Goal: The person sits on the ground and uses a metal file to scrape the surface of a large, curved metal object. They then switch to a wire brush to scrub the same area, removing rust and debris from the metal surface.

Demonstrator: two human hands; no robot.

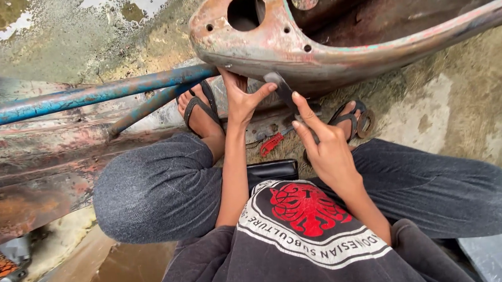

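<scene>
Knees in grey trousers (155, 190) closest to camera; person squats outdoors in sandals on stained, mossy concrete (481, 109), blue pipe (85, 96) at left, red-handled pliers (271, 144) between the feet. Left hand (239, 98) presses up under the rusty shell's (291, 45) lower rim, fingers apart, thumb splayed. Right hand (324, 145) pinches a dark flat tool (283, 89), long axis pointing up-left, tip touching the rim beside the left thumb.

Head view, steeply downward — close over lap
</scene>
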